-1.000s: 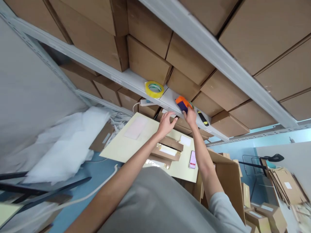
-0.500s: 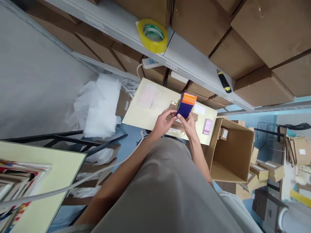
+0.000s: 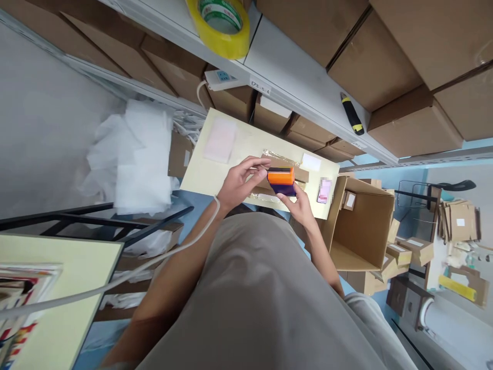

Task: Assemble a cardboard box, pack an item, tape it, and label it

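Note:
My right hand grips an orange and dark-blue tape dispenser from below and the right, its orange side turned up. My left hand is at the dispenser's left edge, fingers stretched out and thumb apart; whether the tips touch it I cannot tell. Beneath lies a brown cardboard box with shiny clear tape along its edges, partly hidden by my hands. It rests on a pale yellow table.
A pale pink sheet, a white label and a phone lie on the table. An open carton stands right. The shelf holds a yellow tape roll and a utility knife. A white cable crosses my left arm.
The dispenser has been tipped, so its orange part now faces up more broadly. My left hand has moved off it to the left, and its fingers have straightened. The camera view has shifted.

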Demonstrator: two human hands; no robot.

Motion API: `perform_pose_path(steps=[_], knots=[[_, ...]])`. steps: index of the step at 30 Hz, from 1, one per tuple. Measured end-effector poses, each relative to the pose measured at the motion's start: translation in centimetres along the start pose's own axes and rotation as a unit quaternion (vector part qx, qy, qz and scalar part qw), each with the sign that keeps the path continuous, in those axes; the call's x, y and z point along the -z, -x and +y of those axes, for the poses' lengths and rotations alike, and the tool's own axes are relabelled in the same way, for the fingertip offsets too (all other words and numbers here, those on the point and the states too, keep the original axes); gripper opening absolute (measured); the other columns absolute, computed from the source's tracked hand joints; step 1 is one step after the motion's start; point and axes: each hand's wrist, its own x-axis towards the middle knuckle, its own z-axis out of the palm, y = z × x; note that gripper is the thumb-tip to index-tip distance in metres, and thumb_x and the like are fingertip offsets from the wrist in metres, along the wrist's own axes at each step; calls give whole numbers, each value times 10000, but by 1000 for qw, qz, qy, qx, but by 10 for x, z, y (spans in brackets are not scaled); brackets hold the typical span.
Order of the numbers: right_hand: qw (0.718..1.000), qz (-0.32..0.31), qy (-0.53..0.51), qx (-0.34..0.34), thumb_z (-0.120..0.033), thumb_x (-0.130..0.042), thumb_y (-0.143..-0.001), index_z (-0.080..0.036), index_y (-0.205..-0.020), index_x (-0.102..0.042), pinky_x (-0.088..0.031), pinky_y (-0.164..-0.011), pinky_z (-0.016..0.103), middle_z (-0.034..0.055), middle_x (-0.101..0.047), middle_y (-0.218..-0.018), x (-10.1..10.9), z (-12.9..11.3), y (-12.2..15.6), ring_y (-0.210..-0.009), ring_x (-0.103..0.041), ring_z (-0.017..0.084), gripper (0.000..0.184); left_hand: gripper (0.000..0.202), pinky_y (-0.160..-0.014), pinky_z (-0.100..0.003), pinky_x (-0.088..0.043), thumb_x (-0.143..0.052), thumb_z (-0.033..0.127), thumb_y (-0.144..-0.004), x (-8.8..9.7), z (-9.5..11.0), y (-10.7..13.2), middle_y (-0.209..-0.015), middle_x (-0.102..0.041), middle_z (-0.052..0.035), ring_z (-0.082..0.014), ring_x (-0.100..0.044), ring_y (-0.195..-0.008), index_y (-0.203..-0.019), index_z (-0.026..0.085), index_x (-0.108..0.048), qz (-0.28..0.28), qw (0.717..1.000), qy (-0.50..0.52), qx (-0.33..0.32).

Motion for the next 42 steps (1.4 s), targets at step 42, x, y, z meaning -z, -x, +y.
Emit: perform_pose_path(steps=[42], knots=[[956, -257, 112, -91, -929, -710, -934, -172, -997, -804, -635, -777, 339, 81, -842, -928, 41, 25, -16, -857, -802, 266, 765, 320, -1006, -392, -667, -965, 446, -721, -2, -47, 13, -1011, -854, -85, -271, -806, -1036, -858, 208, -800, 30, 975, 12, 222]])
